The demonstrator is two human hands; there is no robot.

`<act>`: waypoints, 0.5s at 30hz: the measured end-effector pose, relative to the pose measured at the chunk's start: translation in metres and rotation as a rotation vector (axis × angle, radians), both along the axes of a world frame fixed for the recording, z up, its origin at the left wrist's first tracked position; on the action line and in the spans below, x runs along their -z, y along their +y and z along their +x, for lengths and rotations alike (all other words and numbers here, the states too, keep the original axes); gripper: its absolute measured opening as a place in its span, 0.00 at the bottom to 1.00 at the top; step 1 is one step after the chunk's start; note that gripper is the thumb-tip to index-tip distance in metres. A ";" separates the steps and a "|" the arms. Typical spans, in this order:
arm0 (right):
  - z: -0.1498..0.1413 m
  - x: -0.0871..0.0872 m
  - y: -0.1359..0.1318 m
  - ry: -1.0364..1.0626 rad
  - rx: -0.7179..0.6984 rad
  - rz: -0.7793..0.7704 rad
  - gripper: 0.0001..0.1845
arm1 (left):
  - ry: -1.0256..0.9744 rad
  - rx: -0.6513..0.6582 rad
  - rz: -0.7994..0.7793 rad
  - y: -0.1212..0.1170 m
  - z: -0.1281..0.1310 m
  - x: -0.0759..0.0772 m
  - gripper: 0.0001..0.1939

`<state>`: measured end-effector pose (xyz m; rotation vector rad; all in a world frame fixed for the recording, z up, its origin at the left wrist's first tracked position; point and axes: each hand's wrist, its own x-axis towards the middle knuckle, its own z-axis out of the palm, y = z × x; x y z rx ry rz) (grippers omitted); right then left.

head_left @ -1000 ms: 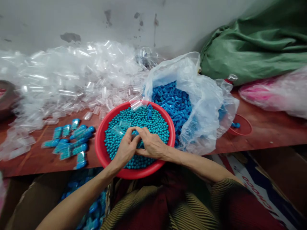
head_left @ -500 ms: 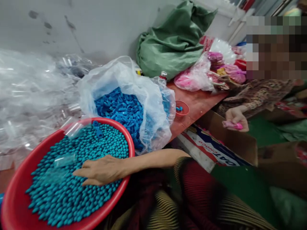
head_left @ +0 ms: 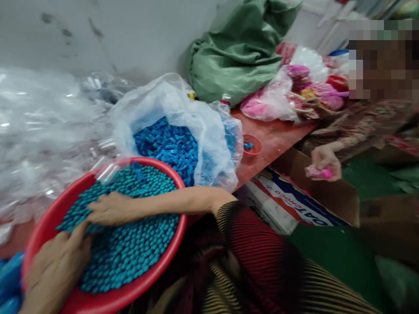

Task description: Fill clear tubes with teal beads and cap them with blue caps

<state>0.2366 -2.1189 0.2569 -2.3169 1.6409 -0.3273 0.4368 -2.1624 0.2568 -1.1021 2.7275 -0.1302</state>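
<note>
Turquoise beads (head_left: 131, 257) lay in a broad layer inside the red basin (head_left: 173, 248), which served as the middle of everything. Over the basin's left half, the right hand (head_left: 113, 209) was low above the beads, palm down, its fingers partly bent and pointing toward the left hand (head_left: 59, 261). That one reached across the basin's left rim, fingers slightly curled, the fingertips of the two meeting or nearly so. Blur and overlap hid whether either had hold of anything; I could not tell. Beyond them, a clear tube (head_left: 109, 173) lay at the basin's far edge, and a blue piece (head_left: 139, 174) rested on the beads to its right.

Just past the basin's far right rim stood a whitish plastic bag (head_left: 212, 148), open, with many blue parts (head_left: 166, 144) inside. Clear plastic pieces (head_left: 42, 131) were heaped beyond the basin's far left side, and blue items (head_left: 9, 279) showed just outside its left rim. Farther from the basin, to the right, were a green sack (head_left: 238, 61) and a co-worker's hand (head_left: 327, 161) holding something pink (head_left: 319, 173).
</note>
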 end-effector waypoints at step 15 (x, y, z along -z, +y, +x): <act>-0.050 0.028 0.020 -0.379 0.052 -0.032 0.23 | 0.288 -0.115 0.062 0.005 -0.024 -0.001 0.19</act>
